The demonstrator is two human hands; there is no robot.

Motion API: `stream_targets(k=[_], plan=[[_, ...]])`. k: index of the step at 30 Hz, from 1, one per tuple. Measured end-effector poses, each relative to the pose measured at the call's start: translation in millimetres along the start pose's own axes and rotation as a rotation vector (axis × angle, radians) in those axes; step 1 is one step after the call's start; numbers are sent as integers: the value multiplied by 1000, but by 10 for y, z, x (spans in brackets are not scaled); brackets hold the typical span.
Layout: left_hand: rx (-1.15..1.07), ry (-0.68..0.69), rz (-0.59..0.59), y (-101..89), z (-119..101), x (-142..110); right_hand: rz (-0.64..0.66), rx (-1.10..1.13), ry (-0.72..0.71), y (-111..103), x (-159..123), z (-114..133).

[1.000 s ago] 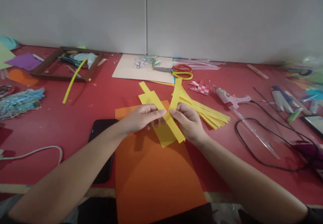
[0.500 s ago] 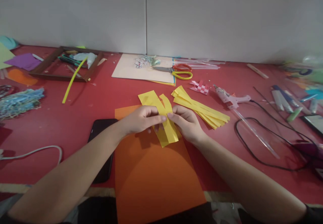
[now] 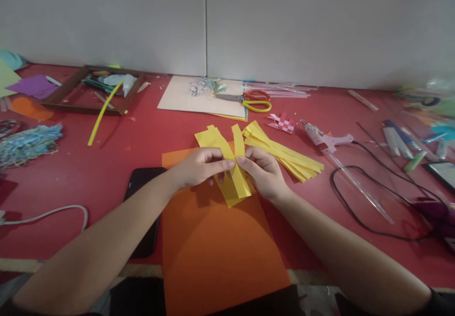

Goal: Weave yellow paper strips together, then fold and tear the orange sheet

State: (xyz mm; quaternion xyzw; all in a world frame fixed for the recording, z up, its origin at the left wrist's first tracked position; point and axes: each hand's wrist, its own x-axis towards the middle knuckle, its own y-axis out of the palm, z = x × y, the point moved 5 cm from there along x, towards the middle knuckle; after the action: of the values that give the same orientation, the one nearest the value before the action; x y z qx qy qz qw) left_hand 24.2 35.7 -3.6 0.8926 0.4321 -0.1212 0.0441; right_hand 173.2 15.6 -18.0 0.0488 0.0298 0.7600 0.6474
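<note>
Fingers (image 3: 216, 168) pinched closed, my left hand (image 3: 194, 169) and right hand (image 3: 266, 173) grip yellow paper (image 3: 241, 185) above an orange sheet (image 3: 220, 249).

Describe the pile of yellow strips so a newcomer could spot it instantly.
On the red table, find the right hand. Just beyond it, left of the pink glue gun, lies the pile of yellow strips. Unlike the yellow paper held by that hand and the left hand, it lies unheld, its narrow strips overlapping.
</note>
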Motion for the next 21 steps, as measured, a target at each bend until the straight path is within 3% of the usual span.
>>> stream_targets(k=[10, 21], plan=[[-4, -17, -10, -7, 4, -16, -36, 9, -23, -14, -1, 19], [48, -5, 59, 1, 58, -12, -33, -98, -47, 4, 8, 58]])
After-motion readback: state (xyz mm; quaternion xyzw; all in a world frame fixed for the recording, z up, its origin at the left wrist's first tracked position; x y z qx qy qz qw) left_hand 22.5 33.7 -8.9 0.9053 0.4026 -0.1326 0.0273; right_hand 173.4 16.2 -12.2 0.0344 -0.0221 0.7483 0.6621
